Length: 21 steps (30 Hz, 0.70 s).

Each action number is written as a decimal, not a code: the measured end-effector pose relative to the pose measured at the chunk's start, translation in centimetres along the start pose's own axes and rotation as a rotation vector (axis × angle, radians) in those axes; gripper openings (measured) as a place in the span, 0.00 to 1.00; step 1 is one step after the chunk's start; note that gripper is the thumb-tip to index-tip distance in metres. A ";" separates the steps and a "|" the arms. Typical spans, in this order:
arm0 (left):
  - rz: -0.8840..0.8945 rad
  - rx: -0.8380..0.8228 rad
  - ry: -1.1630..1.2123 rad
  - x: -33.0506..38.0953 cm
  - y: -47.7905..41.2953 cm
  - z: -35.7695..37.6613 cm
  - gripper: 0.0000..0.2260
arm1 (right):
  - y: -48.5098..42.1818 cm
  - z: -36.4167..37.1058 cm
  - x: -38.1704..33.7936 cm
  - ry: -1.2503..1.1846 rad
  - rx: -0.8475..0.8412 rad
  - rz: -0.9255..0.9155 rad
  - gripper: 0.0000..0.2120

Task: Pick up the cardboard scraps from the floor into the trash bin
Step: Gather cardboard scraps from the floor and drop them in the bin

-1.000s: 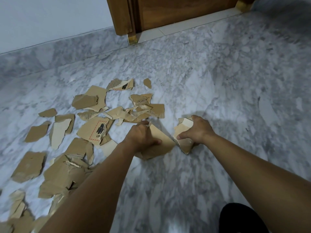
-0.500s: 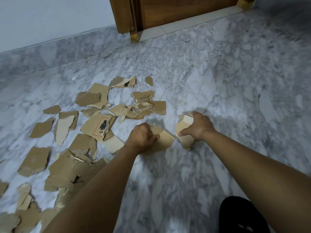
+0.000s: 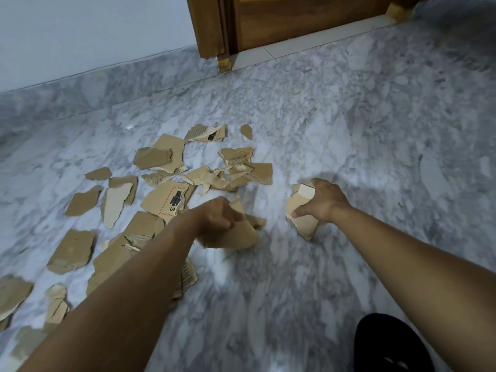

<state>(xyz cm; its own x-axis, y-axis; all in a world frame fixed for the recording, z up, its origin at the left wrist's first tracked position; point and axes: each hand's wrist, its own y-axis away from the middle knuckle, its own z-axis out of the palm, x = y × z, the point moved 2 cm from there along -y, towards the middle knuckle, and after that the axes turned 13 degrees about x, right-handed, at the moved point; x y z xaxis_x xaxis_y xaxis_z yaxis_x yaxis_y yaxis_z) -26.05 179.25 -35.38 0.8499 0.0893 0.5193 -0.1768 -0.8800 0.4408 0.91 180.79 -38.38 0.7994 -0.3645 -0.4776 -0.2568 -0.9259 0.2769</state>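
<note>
Several torn brown cardboard scraps lie scattered over the grey marble floor [image 3: 349, 130] on the left and centre. My left hand [image 3: 214, 216] grips a large flat cardboard scrap [image 3: 236, 236] just above the floor. My right hand [image 3: 323, 201] grips a bunch of pale cardboard pieces [image 3: 302, 210], held apart from the left one. A scrap with a red dashed frame and black print [image 3: 167, 201] lies just left of my left hand. No trash bin is in view.
A wooden door and frame [image 3: 268, 20] stand at the top, with a pale wall [image 3: 80, 30] to the left. A black shape [image 3: 386, 345] sits at the bottom right near my right arm. Bare marble stretches to the right.
Both hands keep their scraps. My left hand has drawn its large piece back toward me and slightly left, widening the gap to my right hand. The camera view has shifted a little.
</note>
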 end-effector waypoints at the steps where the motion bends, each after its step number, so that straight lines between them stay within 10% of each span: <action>1: 0.004 -0.014 -0.031 0.0 -0.1 0.5 0.07 | 0.0 0.0 -0.1 0.001 -0.002 -0.004 0.54; 10: -0.244 0.117 0.101 -1.3 0.4 2.6 0.42 | 0.0 0.2 0.6 -0.013 -0.010 0.019 0.54; 18: -0.080 -0.127 0.447 -1.5 1.1 2.4 0.12 | 0.1 1.1 0.1 -0.036 -0.007 0.012 0.51; 21: -0.003 -0.130 0.251 -1.5 0.8 3.5 0.15 | 0.3 1.5 -0.4 -0.013 -0.016 -0.002 0.53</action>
<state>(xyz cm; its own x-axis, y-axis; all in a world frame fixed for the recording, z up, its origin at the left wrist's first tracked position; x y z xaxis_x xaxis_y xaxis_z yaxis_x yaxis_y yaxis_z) -25.74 176.79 -38.42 0.7038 0.2192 0.6757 -0.2505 -0.8135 0.5248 -0.35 180.55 -39.39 0.7927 -0.3637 -0.4893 -0.2463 -0.9252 0.2887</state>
